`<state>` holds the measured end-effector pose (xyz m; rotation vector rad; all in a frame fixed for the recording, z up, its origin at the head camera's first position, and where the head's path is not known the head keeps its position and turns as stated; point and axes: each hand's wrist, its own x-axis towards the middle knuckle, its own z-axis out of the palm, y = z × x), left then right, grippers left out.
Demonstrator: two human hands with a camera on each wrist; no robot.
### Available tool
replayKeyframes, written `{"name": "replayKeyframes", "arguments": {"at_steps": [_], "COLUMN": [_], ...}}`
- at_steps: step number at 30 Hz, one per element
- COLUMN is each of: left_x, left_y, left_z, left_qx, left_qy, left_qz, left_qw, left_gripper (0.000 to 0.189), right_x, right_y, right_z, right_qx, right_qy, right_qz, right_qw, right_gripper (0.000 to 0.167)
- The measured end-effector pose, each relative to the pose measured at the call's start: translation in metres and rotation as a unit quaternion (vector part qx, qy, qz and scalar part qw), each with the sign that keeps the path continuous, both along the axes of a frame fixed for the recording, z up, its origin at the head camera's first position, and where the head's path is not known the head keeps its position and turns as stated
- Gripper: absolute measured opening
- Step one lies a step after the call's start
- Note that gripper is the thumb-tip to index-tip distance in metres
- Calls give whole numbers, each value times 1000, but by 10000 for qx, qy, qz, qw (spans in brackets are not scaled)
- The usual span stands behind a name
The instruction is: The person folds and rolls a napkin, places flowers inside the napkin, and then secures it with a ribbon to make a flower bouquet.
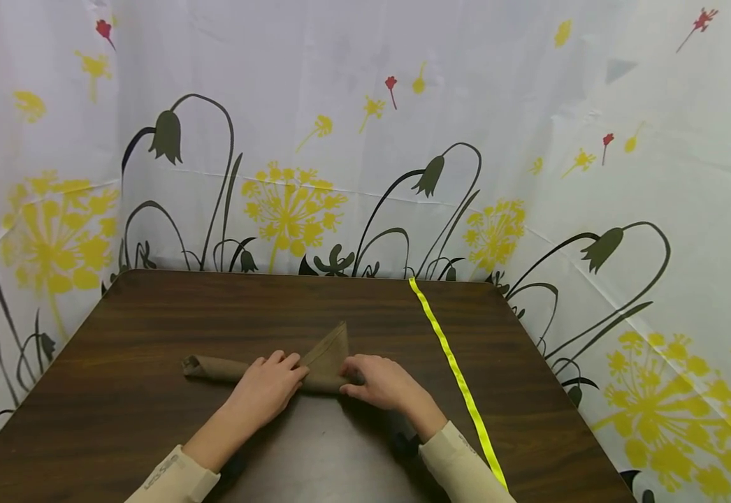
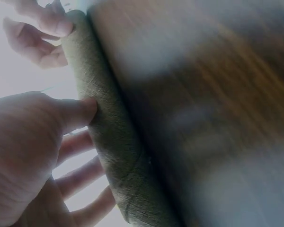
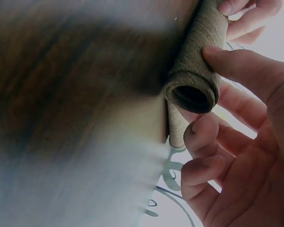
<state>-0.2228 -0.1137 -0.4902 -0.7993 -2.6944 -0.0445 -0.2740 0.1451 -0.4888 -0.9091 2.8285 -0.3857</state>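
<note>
A brown cloth lies across the table, rolled into a tube, with a pointed triangular flap standing out on its far side. My left hand grips the roll near its middle; the left wrist view has the thumb on the near side of the tube and the fingers behind it. At the right end, my right hand holds the roll between thumb and fingers. The right wrist view shows the hollow, layered end of the tube beside the curled fingers.
A yellow tape strip runs down the right part of the dark wood-grain table. Behind the table hangs a white curtain printed with flowers.
</note>
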Motion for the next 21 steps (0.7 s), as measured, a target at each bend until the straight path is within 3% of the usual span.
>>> {"name": "replayKeyframes", "arguments": {"at_steps": [3,9,14,21], "left_x": [4,11,12,9], "left_y": [-1,0,-1,0], "left_z": [2,4,3,-2], "left_qx": [-92,8,231,327], "left_qy": [-134,-819,-688,-661], "left_qz": [-29,-86,-258,-199], "left_qw": [9999,9966,9970,9971], "left_gripper": [12,17,29,23], "right_x": [0,3,2,-3], "right_y": [1,4,4,3], "right_z": [0,2,3,1], "right_qx": [-21,-104,-211,-262], "right_qy": [-225,-631,-866,-804], "right_qz": [53,189,195,157], "right_qw": [9997,9978,9958,9963], "right_gripper": [27,26,28,28]}}
